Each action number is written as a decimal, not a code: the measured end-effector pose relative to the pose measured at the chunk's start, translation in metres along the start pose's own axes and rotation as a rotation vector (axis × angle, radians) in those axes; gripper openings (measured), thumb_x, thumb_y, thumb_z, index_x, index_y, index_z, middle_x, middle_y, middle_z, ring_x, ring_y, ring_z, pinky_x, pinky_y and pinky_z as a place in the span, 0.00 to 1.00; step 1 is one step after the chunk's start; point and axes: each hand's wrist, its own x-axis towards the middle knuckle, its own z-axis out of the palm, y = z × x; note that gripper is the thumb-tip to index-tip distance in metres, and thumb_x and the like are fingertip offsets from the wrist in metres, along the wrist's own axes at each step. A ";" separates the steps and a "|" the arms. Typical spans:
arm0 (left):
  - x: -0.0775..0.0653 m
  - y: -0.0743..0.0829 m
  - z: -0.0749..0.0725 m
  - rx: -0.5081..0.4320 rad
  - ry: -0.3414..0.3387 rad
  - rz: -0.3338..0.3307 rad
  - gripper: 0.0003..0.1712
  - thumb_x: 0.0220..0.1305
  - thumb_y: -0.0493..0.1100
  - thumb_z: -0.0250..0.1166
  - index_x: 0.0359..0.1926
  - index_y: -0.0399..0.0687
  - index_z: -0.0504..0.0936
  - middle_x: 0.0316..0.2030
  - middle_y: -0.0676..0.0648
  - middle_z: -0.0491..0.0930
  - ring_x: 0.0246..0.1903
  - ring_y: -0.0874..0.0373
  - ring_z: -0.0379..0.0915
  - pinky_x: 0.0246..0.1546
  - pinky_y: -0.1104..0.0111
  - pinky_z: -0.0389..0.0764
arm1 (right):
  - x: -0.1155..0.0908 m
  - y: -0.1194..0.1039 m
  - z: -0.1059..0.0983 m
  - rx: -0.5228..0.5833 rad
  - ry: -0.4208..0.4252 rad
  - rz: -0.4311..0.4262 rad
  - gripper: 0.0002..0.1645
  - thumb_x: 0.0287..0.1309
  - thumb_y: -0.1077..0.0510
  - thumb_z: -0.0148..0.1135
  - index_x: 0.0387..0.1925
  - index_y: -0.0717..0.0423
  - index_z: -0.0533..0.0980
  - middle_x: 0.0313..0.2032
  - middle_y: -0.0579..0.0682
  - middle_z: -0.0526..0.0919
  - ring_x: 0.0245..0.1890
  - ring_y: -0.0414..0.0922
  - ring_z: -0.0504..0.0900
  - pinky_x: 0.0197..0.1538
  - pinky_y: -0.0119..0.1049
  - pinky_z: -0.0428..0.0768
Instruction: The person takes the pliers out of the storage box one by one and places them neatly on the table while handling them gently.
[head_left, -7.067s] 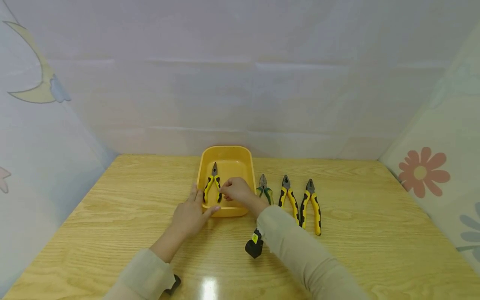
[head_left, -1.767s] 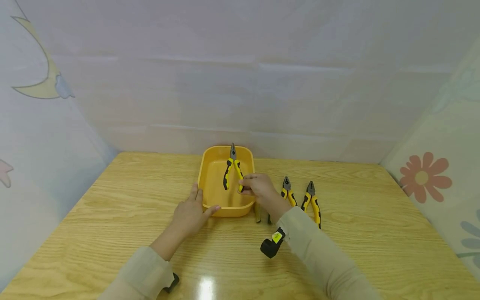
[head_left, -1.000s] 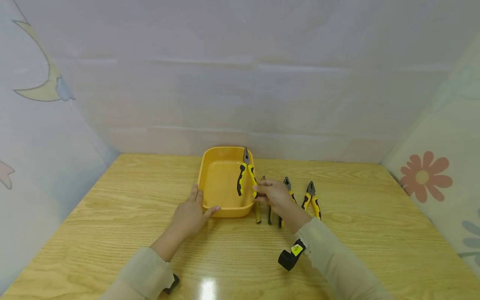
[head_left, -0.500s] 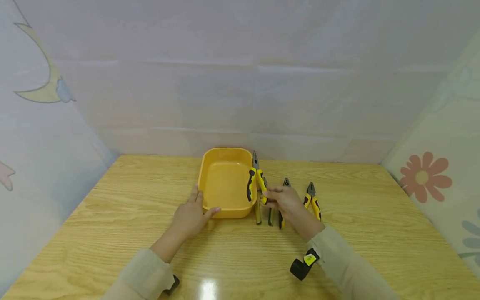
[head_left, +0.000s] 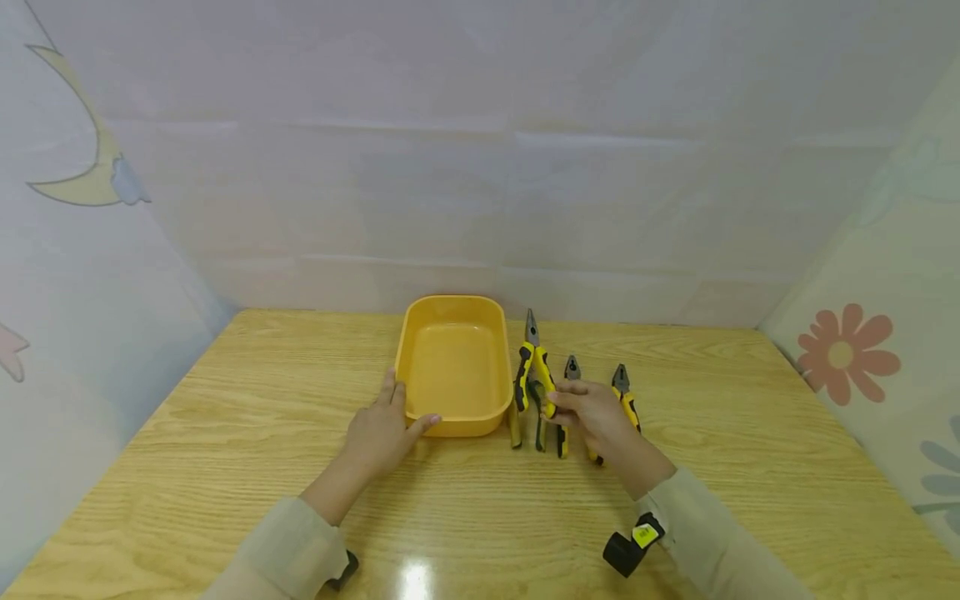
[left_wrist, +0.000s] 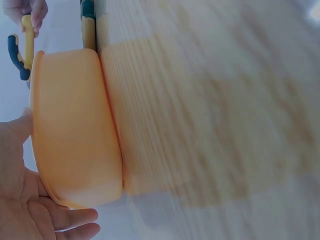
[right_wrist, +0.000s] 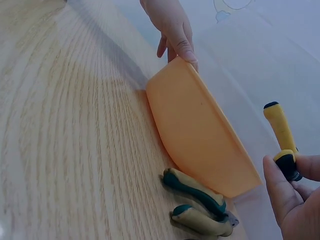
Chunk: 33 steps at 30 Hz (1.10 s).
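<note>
My left hand (head_left: 377, 432) rests at the front-left corner of a yellow plastic basin (head_left: 456, 427), thumb on the front rim and straight fingers along the outer left side. Nothing lies inside the basin. Right of it, my right hand (head_left: 597, 417) pinches long-nose pliers (head_left: 532, 332) by the end of one yellow-and-black handle. Their nose points away from me and the handles are spread. The right wrist view shows them raised, their handle (right_wrist: 280, 127) between thumb and fingers. Beneath, green-handled pliers (right_wrist: 197, 197) lie beside the basin, partly covered in the head view.
Two more yellow-and-black pliers lie in a row to the right, one pair (head_left: 572, 367) partly behind my right hand, the other (head_left: 621, 380) farther right. The wooden table (head_left: 247, 433) ends at a pale cloth backdrop (head_left: 360, 192), close behind the basin.
My right hand has lifted the long-nose pliers out of the basin and carried them right, past its rim, over the green-handled pliers. My left hand has stayed at the basin.
</note>
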 end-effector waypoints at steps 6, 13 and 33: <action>0.000 -0.001 0.001 -0.005 0.003 -0.005 0.47 0.57 0.67 0.43 0.60 0.28 0.54 0.63 0.34 0.43 0.36 0.44 0.73 0.33 0.57 0.71 | -0.004 0.002 -0.006 0.001 0.009 0.002 0.27 0.57 0.69 0.48 0.56 0.79 0.54 0.55 0.71 0.54 0.30 0.39 0.77 0.37 0.31 0.76; 0.000 -0.001 0.001 -0.010 0.002 -0.006 0.47 0.57 0.66 0.43 0.60 0.28 0.54 0.63 0.34 0.42 0.31 0.46 0.73 0.35 0.55 0.71 | -0.007 0.006 -0.015 -0.028 0.031 -0.012 0.25 0.57 0.69 0.49 0.53 0.80 0.57 0.41 0.61 0.68 0.31 0.42 0.77 0.37 0.32 0.76; 0.001 -0.001 0.001 0.000 0.012 0.010 0.48 0.56 0.68 0.42 0.60 0.28 0.55 0.62 0.33 0.44 0.27 0.49 0.72 0.38 0.54 0.70 | -0.015 0.015 -0.040 -0.050 0.052 0.010 0.28 0.57 0.65 0.50 0.55 0.78 0.55 0.40 0.58 0.69 0.31 0.40 0.75 0.40 0.32 0.75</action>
